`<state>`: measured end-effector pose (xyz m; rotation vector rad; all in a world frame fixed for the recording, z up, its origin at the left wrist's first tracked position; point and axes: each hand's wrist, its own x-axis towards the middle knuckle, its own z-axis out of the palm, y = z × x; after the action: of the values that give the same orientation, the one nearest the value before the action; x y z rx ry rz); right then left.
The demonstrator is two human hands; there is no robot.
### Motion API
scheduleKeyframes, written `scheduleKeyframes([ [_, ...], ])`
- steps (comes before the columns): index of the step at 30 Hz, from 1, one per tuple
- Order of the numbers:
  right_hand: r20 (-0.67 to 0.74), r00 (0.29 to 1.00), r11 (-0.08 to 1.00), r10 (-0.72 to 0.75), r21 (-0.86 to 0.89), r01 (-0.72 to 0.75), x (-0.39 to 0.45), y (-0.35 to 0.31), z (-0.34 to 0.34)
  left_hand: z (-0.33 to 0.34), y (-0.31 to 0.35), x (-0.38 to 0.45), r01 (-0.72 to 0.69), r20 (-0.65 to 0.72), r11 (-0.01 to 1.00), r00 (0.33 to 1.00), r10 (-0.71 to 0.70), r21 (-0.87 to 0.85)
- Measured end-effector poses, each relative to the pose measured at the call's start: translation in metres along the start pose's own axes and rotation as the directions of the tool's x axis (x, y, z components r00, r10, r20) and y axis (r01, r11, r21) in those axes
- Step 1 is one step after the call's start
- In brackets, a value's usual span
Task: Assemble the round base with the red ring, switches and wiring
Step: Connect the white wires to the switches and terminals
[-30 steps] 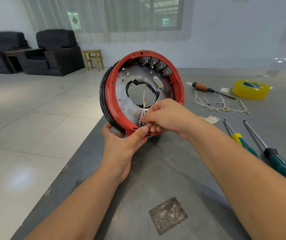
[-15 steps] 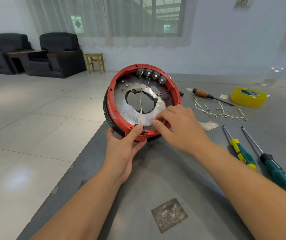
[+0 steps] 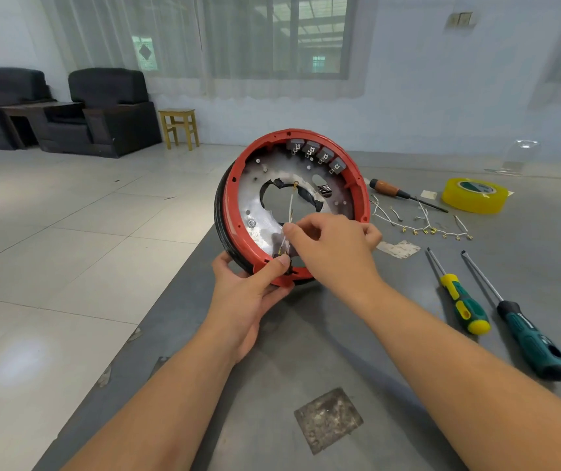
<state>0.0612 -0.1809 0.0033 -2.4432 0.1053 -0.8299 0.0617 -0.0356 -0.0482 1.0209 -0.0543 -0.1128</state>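
The round base (image 3: 258, 198), a metal plate inside a red ring (image 3: 235, 212) with a black outer edge, stands tilted on its edge above the grey table. My left hand (image 3: 252, 287) grips its lower rim, thumb over the red ring. Several grey switches (image 3: 316, 153) sit along the upper inside of the ring. A thin white wire (image 3: 291, 203) runs down from the central hole. My right hand (image 3: 333, 249) is in front of the plate's lower part, thumb and forefinger pinching that wire near the bottom.
On the grey table (image 3: 306, 351) lie loose white wires with brass terminals (image 3: 421, 222), a wooden-handled screwdriver (image 3: 394, 192), yellow tape roll (image 3: 474, 195), a yellow-green screwdriver (image 3: 459, 297) and a dark green screwdriver (image 3: 523, 331). The table's left edge drops to a tiled floor.
The base has tilted back and sunk a little toward the table. My right hand came off the lower rim, spread over the plate, and now pinches the white wire.
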Motion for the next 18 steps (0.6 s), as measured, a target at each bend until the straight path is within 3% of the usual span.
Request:
scheduleKeyframes([
  [6,-0.020,0.999,0.993,0.039,0.115,-0.036,0.004,0.004,0.000,-0.001,-0.004,0.002,-0.007,0.001,1.000,1.000,0.007,0.017],
  [9,-0.065,0.997,0.982,-0.053,0.178,0.064,0.000,0.007,0.000,-0.001,-0.002,0.003,-0.002,-0.004,1.000,1.000,0.002,0.018],
  [15,-0.153,0.920,0.922,-0.362,0.086,0.377,-0.009,0.008,-0.002,-0.001,-0.002,0.002,-0.009,-0.025,1.000,1.000,0.009,0.009],
  [18,-0.123,0.934,0.938,-0.337,0.048,0.344,-0.011,0.005,0.000,0.000,-0.002,0.002,-0.012,-0.034,1.000,0.999,0.012,-0.008],
])
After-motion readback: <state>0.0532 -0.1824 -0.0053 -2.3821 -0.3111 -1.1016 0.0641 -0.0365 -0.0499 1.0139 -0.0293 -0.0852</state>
